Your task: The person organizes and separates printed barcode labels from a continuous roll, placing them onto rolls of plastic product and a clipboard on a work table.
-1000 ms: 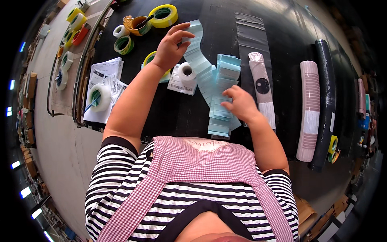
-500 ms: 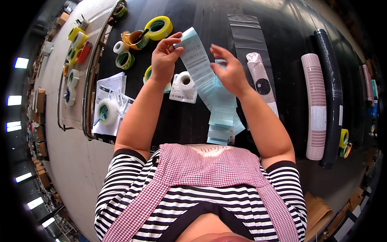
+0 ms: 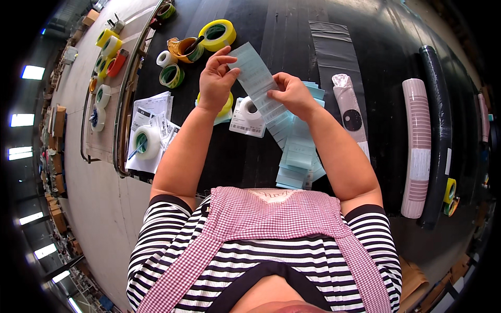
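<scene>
And there in the middle of the black bench [image 3: 240, 169] sat the white roll [image 3: 252, 118], perched on a barcoded card [image 3: 245, 128] and crowding the left edge of the work! Just left of the white roll lay a yellow tape roll [image 3: 225, 108], partly hidden by the left wrist; beyond it to the left clustered a large yellow tape [image 3: 229, 35], a brown tape roll [image 3: 176, 48], a green-rimmed tape [image 3: 179, 81] and a small white spool [image 3: 163, 58]. Well left of the white roll, printed papers [image 3: 134, 164] carried a clear tape roll [image 3: 154, 143]. Out to its right lay a slim pink package [image 3: 347, 96] on dark sheeting [image 3: 334, 58], then, farther right, a pale pink roll [image 3: 416, 120] and a black roll [image 3: 438, 115]. Now the star: the blue label strip [image 3: 255, 73] slanted up beyond the white roll, its folded pile [image 3: 298, 151] spilling to the right and nearer the body. The right hand [image 3: 295, 95], beyond and right of the white roll, had it pinched, thumb on top! The left hand [image 3: 216, 81], beyond and left, curved its fingers at the strip's far end, thumb and forefinger parted; whether they gripped, one couldn't tell.
</scene>
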The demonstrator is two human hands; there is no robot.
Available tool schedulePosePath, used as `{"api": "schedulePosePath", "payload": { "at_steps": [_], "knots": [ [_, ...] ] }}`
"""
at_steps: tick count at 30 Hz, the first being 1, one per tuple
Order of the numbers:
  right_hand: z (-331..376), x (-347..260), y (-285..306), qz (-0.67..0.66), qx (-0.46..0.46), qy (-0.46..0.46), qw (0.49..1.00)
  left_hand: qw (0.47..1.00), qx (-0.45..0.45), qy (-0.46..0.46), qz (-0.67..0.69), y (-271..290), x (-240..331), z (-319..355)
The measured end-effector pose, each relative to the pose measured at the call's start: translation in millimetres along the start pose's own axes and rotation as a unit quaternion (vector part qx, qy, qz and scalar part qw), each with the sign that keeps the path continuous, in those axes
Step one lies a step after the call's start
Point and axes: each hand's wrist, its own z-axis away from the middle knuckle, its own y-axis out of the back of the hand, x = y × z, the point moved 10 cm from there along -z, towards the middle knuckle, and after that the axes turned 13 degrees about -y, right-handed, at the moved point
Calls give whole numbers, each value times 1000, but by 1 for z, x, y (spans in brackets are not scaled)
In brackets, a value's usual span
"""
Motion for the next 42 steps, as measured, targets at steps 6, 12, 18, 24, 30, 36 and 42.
{"api": "schedulePosePath", "payload": {
  "at_steps": [6, 12, 18, 24, 30, 36, 42],
  "knots": [
    [11, -6, 2, 105, 35, 18, 994, 817, -240, -219, -476, -57, 58, -26],
    [21, -20, -6, 142, 52, 21, 988, 697, -557, 23, -452, -109, -1, 2],
    [16, -10, -5, 106, -13, -15, 994, 702, -555, 124, -430, -102, -13, -5],
    [12, -8, -5, 109, -16, 23, 994, 719, -553, 166, -386, -89, -17, -2],
    [13, -10, -5, 177, 1, -7, 984, 692, -565, 194, -404, -75, -15, -8],
    [10, -3, -2, 175, 6, -8, 985, 696, -519, 250, -428, -46, -8, -21],
    [9, -4, -2, 179, 4, -8, 984, 717, -501, 270, -404, -38, -13, -22]
  ]
}}
